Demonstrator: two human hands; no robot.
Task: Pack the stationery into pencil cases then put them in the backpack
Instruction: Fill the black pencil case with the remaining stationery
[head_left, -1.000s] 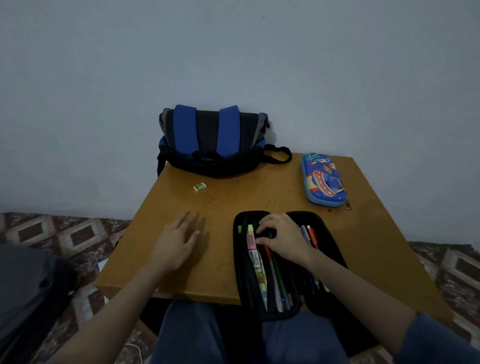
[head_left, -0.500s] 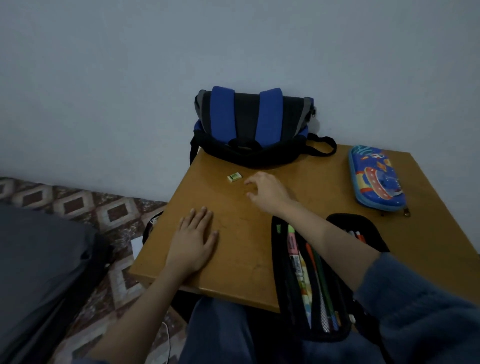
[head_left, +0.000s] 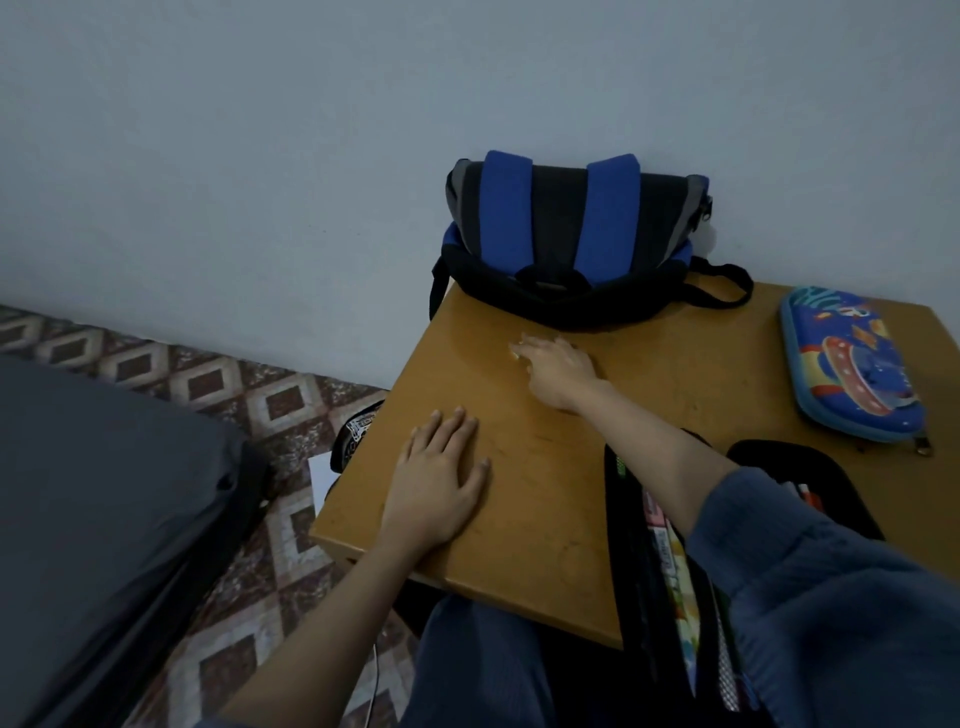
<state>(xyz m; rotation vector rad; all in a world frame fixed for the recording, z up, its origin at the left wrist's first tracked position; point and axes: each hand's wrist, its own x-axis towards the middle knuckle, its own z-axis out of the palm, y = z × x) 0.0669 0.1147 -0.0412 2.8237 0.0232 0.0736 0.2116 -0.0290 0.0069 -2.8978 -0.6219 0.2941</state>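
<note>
A grey wall (head_left: 311, 156) and tiled floor (head_left: 280, 410) frame the table (head_left: 675, 395), with the backpack (head_left: 561, 228) at its far edge, the open black case (head_left: 636, 571) nearest, the blue case (head_left: 852, 374) right, the left hand (head_left: 436, 483) flat and relaxed, and the right hand (head_left: 558, 371) now covering the eraser (head_left: 515, 355) it neared, grip unclear.

The wooden bench (head_left: 545, 493) carries a backpack (head_left: 566, 234) at its far edge against the wall, a shut blue case (head_left: 852, 374) at the far right, and an open black case (head_left: 621, 530) overhanging the near edge.
</note>
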